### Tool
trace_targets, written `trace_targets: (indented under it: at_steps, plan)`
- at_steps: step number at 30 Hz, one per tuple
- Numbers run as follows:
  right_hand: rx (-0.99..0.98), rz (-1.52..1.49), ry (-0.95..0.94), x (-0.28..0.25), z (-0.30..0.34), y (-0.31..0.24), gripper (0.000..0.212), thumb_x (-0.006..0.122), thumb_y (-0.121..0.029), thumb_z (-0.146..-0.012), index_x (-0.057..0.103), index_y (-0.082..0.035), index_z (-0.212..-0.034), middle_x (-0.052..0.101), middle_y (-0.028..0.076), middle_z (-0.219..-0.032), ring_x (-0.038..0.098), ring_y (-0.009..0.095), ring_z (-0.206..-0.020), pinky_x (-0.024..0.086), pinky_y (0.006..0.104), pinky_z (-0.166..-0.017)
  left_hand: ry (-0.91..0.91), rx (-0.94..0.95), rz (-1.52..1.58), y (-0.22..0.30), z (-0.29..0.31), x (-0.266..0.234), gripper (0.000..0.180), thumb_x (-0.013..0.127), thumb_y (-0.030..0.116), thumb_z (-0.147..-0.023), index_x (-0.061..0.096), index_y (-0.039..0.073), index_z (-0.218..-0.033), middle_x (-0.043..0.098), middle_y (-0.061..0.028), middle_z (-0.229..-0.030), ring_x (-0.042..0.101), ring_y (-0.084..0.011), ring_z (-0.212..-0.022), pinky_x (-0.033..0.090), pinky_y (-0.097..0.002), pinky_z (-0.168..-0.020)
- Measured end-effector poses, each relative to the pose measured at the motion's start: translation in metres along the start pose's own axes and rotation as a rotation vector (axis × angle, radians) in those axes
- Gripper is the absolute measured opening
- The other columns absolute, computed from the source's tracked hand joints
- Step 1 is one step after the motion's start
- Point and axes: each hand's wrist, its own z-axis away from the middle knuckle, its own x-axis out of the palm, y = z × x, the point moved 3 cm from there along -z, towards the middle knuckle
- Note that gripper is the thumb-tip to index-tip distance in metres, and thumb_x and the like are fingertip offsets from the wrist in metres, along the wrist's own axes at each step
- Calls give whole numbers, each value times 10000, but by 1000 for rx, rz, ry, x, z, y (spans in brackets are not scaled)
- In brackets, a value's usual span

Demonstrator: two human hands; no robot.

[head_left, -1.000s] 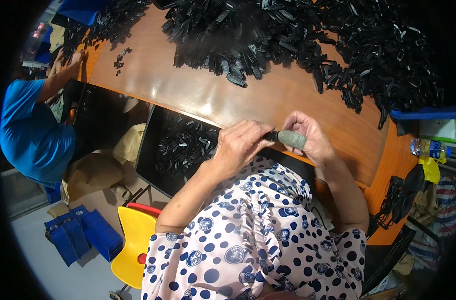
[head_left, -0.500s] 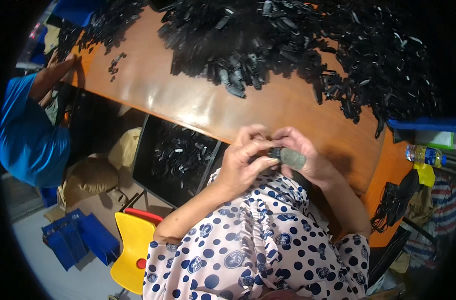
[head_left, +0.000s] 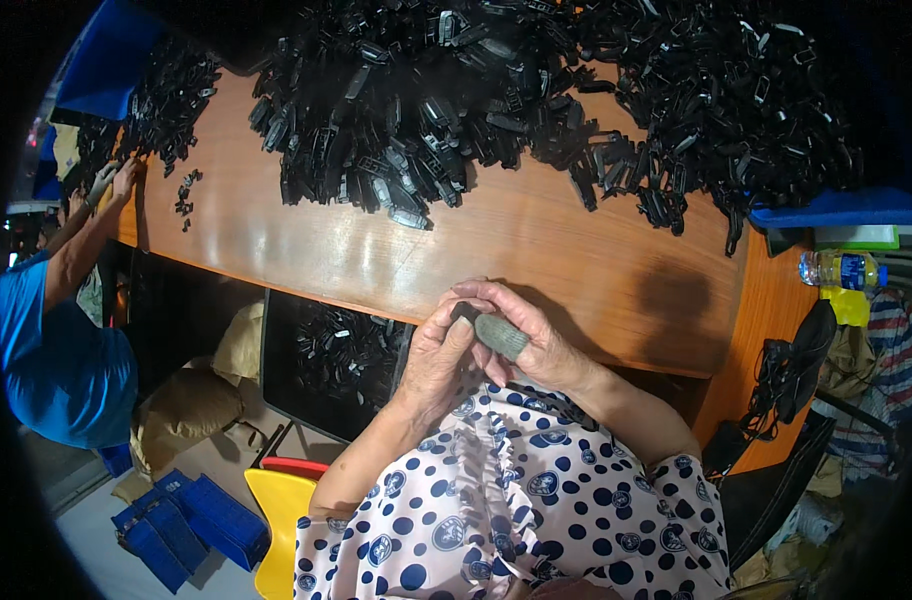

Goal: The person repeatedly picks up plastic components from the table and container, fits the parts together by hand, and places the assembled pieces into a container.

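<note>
My two hands meet above my lap at the table's near edge. My left hand (head_left: 428, 362) is closed, its thumb and fingers pinching a small black plastic part (head_left: 464, 311), mostly hidden by the fingers. My right hand (head_left: 538, 350) curls round the far side of the same part, fingers bent against the left ones. A grey-green ribbed finger sleeve (head_left: 501, 337) covers what looks like the right thumb. Beyond them, a large heap of black plastic parts (head_left: 396, 130) lies on the wooden table (head_left: 356, 260).
Below the table edge at left, a black bin (head_left: 341, 355) holds more black parts. A person in a blue shirt (head_left: 66, 350) works at far left. Blue boxes (head_left: 191, 520) and a yellow chair (head_left: 273, 525) stand lower left. A bottle (head_left: 844, 269) and black cables (head_left: 771, 390) are at right.
Both hands have shifted left and slightly down in the picture, still together round the black part. The view has turned somewhat. The other person's arm reaches further down along the table edge.
</note>
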Motion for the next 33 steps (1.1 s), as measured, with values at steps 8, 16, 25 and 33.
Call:
trace_targets:
  at_steps: [8, 16, 25, 33]
  plan:
    - [51, 1176, 484, -77, 2, -64, 400, 622, -142, -886, 497, -15, -1245, 595, 69, -979, 590, 153, -857, 509, 298, -713, 114, 435, -1761, 80, 37, -43, 284, 684, 203, -808, 623, 22, -1019, 572, -103, -1127, 560, -290, -950, 460, -396, -841]
    - [-170, 1817, 605, -121, -25, -104, 174, 589, -107, -855, 539, -15, -994, 587, 156, -970, 586, 343, -918, 477, 440, -761, 431, 448, -1667, 103, -35, -48, 354, 582, 377, -891, 631, 28, -922, 653, -196, -769, 638, -371, -755, 479, -428, -671]
    - [-539, 1620, 638, -116, -7, -109, 150, 614, -67, -833, 524, -19, -944, 569, 152, -900, 575, 352, -820, 469, 404, -711, 481, 570, -1783, 85, -83, -38, 321, 640, 313, -849, 552, 11, -913, 647, -221, -819, 627, -402, -793, 473, -459, -681]
    - [-376, 697, 634, -108, 26, -94, 130, 570, -75, -913, 528, -27, -1026, 574, 38, -846, 539, 62, -670, 415, 186, -525, 235, 742, -1503, 47, -57, -37, 219, 645, 103, -871, 522, 17, -1030, 649, -147, -878, 651, -266, -770, 506, -336, -657]
